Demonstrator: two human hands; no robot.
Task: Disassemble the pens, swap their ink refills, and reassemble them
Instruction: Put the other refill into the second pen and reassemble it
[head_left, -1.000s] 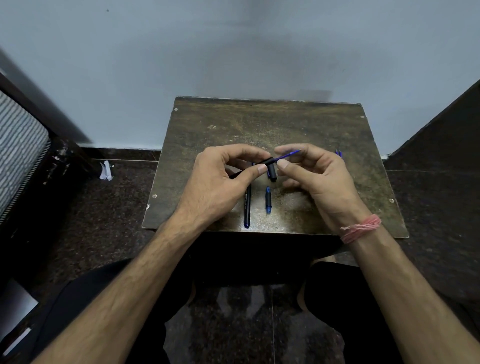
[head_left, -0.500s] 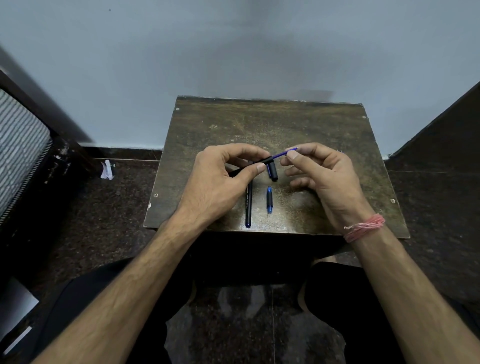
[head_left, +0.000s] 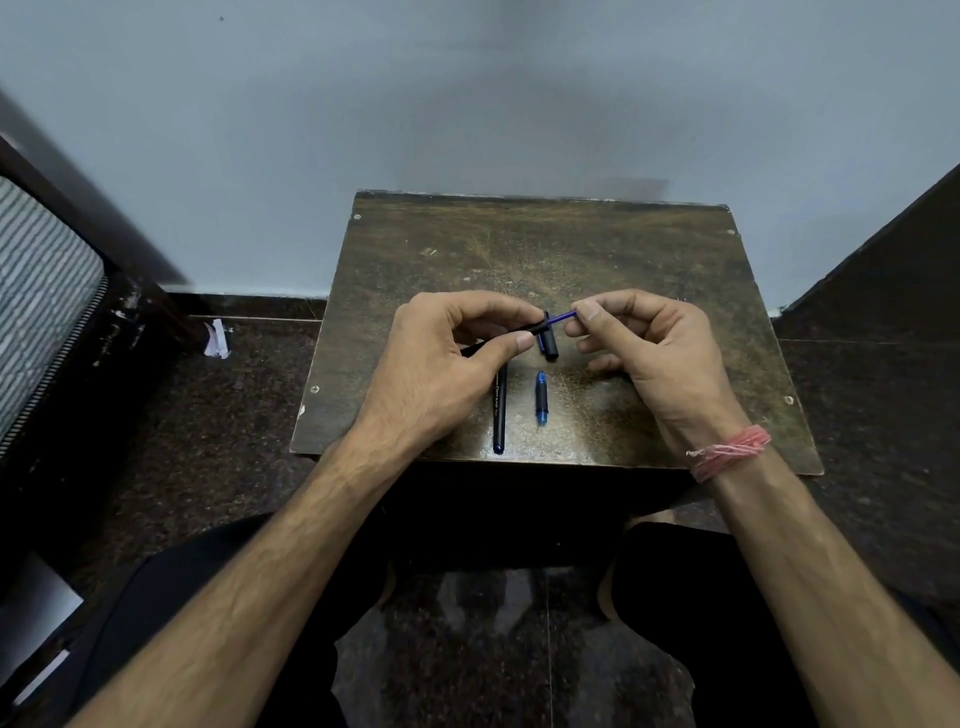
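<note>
My left hand (head_left: 441, 364) pinches a black pen barrel (head_left: 530, 329) over the middle of a small worn brown table (head_left: 545, 249). A thin blue ink refill (head_left: 561, 317) sticks out of the barrel's right end, and my right hand (head_left: 649, 353) pinches its free end between thumb and forefinger. On the table under the hands lie a long black pen barrel (head_left: 499, 410) pointing toward me, a short blue tip section (head_left: 541, 400) to its right, and a dark cap (head_left: 549, 345) just behind that.
The table stands against a pale wall on a dark stone floor. A dark chair with a striped grey back (head_left: 41, 296) is at the left, a dark panel (head_left: 883, 260) at the right. A scrap of white paper (head_left: 215, 339) lies on the floor. My knees are below the table's front edge.
My right hand's grip has shifted outward along the blue refill, so more of the refill shows between the two hands. The parts lying on the table have not moved.
</note>
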